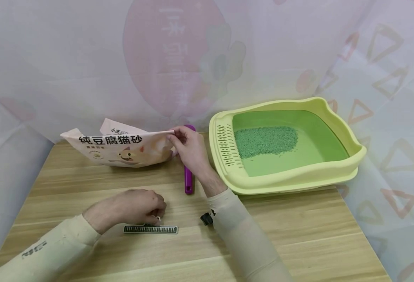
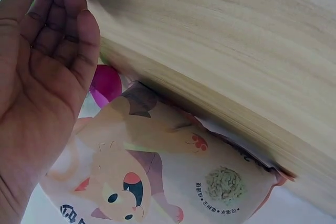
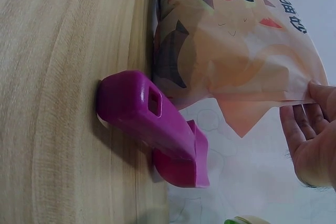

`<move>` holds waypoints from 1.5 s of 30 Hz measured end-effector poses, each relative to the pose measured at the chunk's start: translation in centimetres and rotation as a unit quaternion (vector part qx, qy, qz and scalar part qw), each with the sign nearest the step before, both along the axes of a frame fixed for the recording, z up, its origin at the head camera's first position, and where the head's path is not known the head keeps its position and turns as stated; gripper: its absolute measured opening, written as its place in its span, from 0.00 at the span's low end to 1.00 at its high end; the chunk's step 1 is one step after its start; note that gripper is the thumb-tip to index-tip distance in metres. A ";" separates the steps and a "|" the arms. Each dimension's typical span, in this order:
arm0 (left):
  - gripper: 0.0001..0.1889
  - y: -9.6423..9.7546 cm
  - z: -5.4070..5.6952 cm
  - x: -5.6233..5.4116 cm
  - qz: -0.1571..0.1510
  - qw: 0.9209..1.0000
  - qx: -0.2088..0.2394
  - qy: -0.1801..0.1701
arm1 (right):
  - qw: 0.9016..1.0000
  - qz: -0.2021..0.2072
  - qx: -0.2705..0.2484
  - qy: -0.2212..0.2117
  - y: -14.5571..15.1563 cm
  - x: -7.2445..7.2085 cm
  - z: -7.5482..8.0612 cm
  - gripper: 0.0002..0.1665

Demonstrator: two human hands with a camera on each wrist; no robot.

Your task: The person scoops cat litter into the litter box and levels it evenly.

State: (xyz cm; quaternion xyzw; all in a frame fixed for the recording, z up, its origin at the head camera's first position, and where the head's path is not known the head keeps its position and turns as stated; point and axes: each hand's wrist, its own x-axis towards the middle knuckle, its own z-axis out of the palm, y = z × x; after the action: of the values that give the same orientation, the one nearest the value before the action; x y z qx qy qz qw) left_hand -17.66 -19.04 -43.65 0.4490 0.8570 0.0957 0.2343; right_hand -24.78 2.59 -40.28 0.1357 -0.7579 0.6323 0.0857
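My right hand [image 1: 192, 150] pinches the top right corner of a pale pink cat litter bag [image 1: 147, 150]. The bag leans over with its printed cat facing me; its far left corner stands up. Fingers curled, my left hand [image 1: 132, 207] is low over the table, pinching a small black-and-white part at the edge of a dark strip [image 1: 169, 230] with a piano-key pattern. In the left wrist view only the tip of that piece shows at the fingertips. A purple litter scoop [image 3: 152, 119] lies beside the bag, partly behind my right hand in the head view.
A yellow-green litter box [image 1: 284, 182] stands at the right with green litter pellets [image 1: 266, 141] on its floor. A small black object [image 1: 207, 219] sits by my right sleeve. Printed curtains hang behind and beside the wooden table [image 1: 309, 227].
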 end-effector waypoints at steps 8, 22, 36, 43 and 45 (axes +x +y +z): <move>0.15 -0.2 0.5 -0.4 -0.031 0.998 0.027 0.039 | 1.000 -0.006 0.006 -0.002 -0.1 -0.1 0.0 0.08; 0.12 -1.2 2.2 -1.2 0.014 0.997 0.069 0.023 | 1.000 -0.014 0.020 0.002 -0.1 -0.2 0.0 0.09; 0.09 -3.9 6.7 -2.2 0.054 0.982 0.130 0.123 | 0.999 -0.025 0.039 0.014 -0.1 -0.4 -0.1 0.09; 0.13 -5.6 8.8 -2.6 0.076 0.959 0.164 0.219 | 0.999 -0.021 0.029 0.007 -0.2 -0.4 -0.1 0.09; 0.15 -6.1 9.3 -2.7 0.080 0.949 0.176 0.249 | 0.999 -0.019 0.028 0.006 -0.2 -0.4 -0.1 0.09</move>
State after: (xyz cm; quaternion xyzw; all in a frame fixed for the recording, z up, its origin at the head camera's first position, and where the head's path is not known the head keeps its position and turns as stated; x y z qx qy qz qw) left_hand -20.41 -25.15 -34.38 0.4230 0.8905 0.1487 -0.0778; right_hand -25.13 2.40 -40.36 0.1271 -0.7772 0.6084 0.0983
